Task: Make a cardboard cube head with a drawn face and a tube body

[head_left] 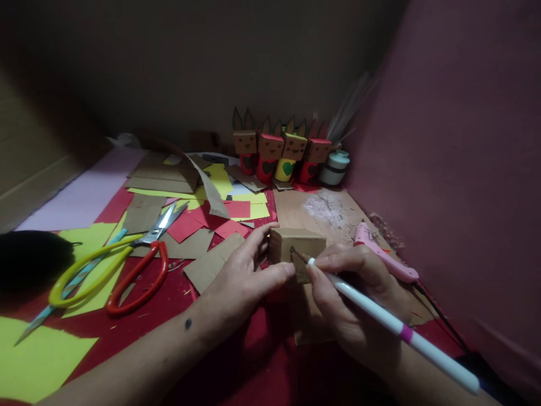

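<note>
My left hand (249, 270) grips a small brown cardboard box (302, 239) from its left side, the thumb pressed on its front face. Between the thumb and fingers of my right hand (359, 293) is a white marker pen (380, 313) with a purple band. The pen's brown tip touches the front of the box, where a small dark mark shows. Below the box, partly behind my right hand, lies a piece of cardboard (310, 321).
Scissors (147, 242) with yellow and red handles and a pencil (40, 324) lie left, among paper and cardboard scraps. Several box-headed figures (270, 149) stand at the back beside a pale green jar (335, 168). A pink glue gun (384, 254) lies right, near the pink wall.
</note>
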`<state>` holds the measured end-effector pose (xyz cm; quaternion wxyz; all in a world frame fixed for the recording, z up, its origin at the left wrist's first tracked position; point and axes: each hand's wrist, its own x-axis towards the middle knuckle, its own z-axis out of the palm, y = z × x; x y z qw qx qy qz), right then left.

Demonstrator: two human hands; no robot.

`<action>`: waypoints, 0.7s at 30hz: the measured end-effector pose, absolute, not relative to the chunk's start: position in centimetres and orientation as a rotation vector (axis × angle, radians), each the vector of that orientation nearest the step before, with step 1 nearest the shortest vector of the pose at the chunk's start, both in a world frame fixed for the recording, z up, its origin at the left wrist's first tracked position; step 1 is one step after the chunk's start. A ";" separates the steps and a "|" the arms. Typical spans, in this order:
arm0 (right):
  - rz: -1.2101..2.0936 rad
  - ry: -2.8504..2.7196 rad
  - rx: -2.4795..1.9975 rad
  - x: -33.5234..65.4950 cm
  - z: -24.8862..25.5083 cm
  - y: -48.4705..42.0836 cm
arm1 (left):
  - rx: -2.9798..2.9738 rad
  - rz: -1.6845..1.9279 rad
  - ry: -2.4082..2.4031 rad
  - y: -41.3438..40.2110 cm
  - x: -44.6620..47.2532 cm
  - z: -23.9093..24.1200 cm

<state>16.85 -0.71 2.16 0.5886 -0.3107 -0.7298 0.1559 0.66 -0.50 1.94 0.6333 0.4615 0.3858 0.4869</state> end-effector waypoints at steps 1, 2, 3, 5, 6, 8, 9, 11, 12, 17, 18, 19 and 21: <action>0.360 -1.694 -0.735 16.8 2.1 -0.7 | 1.057 1.112 0.887 -0.5 0.7 2.0; 0.360 -1.691 -0.745 16.9 2.0 -0.7 | 1.055 1.110 0.894 -0.5 0.7 2.0; 0.368 -1.697 -0.752 16.9 1.9 -0.8 | 1.058 1.109 0.901 -0.5 0.7 2.1; 0.392 -1.709 -0.752 17.0 1.8 -0.8 | 1.067 1.106 0.907 -0.5 0.7 2.2; 0.407 -1.711 -0.741 17.0 1.8 -0.8 | 1.070 1.106 0.905 -0.5 0.7 2.2; 0.435 -1.713 -0.722 17.0 1.8 -0.8 | 1.071 1.105 0.903 -0.5 0.7 2.2; 0.442 -1.716 -0.712 17.0 1.9 -0.8 | 1.070 1.104 0.907 -0.5 0.6 2.2; 0.447 -1.727 -0.690 16.9 2.0 -0.9 | 1.071 1.106 0.911 -0.5 0.6 2.2; 0.446 -1.730 -0.681 16.9 2.0 -0.8 | 1.070 1.108 0.911 -0.5 0.6 2.1; 0.410 -1.758 -0.729 17.0 1.9 -0.8 | 1.049 1.123 0.894 -0.4 0.7 1.9; 0.413 -1.763 -0.728 17.0 1.9 -0.8 | 1.045 1.124 0.889 -0.4 0.7 1.9; 0.418 -1.767 -0.718 17.1 2.0 -0.7 | 1.041 1.124 0.885 -0.4 0.7 1.8; 0.427 -1.770 -0.701 17.1 2.0 -0.7 | 1.040 1.119 0.881 -0.4 0.7 1.8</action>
